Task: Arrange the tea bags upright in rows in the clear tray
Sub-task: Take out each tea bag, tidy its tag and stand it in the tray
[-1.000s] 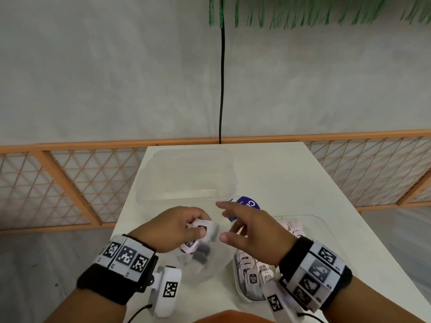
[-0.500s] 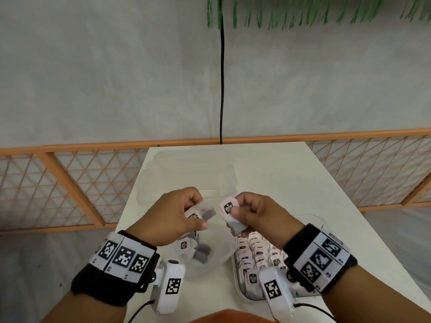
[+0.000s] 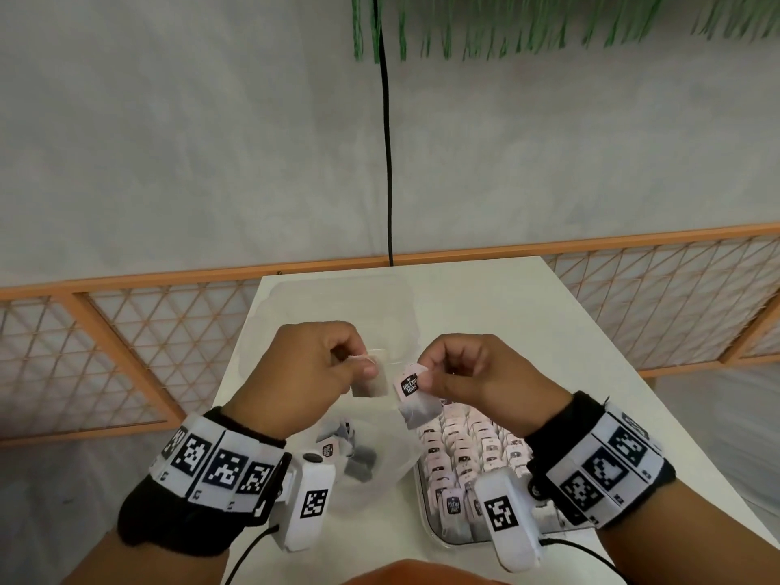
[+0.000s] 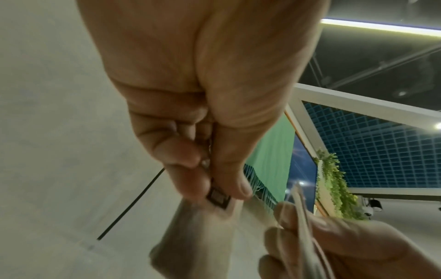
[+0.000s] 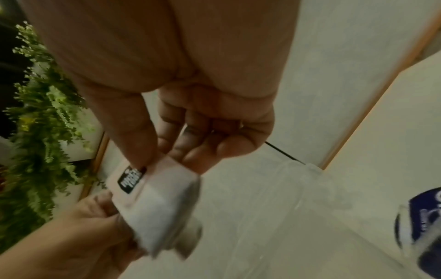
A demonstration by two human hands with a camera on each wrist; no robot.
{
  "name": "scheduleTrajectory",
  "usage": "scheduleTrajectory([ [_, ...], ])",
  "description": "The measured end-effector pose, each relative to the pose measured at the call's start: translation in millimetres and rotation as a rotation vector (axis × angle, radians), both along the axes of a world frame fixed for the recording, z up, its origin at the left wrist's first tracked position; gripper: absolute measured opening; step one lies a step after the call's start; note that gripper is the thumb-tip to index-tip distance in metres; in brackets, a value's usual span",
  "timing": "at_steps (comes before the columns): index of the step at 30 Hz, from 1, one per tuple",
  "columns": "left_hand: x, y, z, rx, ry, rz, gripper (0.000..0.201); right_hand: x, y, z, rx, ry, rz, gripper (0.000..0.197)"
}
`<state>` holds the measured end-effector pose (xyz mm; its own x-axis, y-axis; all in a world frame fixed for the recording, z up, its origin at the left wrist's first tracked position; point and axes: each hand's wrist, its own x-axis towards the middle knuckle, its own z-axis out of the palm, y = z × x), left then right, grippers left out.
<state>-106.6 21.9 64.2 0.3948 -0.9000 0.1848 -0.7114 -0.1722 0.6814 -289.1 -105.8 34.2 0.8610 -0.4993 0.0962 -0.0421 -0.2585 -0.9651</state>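
My left hand [image 3: 358, 365] pinches a pale tea bag [image 3: 373, 380] by its top, held above the table. My right hand [image 3: 426, 380] pinches a second tea bag [image 3: 415, 409] by its pink tag with a black label; the bag hangs below. The two bags are side by side, a little apart. The left wrist view shows the thumb and fingers [image 4: 238, 185] on the tag of the left bag [image 4: 203, 236]. In the right wrist view the right bag [image 5: 157, 190] is blurred. The clear tray [image 3: 426, 529] below my right wrist holds rows of upright tea bags [image 3: 464, 453].
A clear bowl [image 3: 380, 470] with loose tea bags [image 3: 358, 458] sits under my left hand, left of the tray. An empty clear container [image 3: 337, 301] stands further back. A blue-labelled object [image 5: 424, 217] shows at the right. The white table [image 3: 527, 314] ends against an orange lattice fence.
My right hand was open a second ago; it now pinches a tea bag taken beside the left hand. Both hands have risen above the bowl.
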Motion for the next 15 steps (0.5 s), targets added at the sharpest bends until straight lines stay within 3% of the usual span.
scheduleTrajectory([
  [5,-9,1,14,-0.010,-0.135,-0.079,0.009,7,11,12,-0.127,0.007,0.019,0.005],
  [8,-14,3,23,0.007,-0.428,0.001,0.012,8,12,13,-0.124,0.001,0.006,0.015],
  [9,-14,3,25,0.005,-0.455,0.029,0.016,8,11,13,-0.117,0.002,-0.004,0.016],
  [13,-9,-2,26,0.013,-0.136,0.040,0.022,6,10,11,-0.046,-0.017,-0.027,0.008],
  [15,-8,-3,24,0.002,-0.059,0.009,0.019,6,11,9,0.002,-0.071,-0.041,0.013],
])
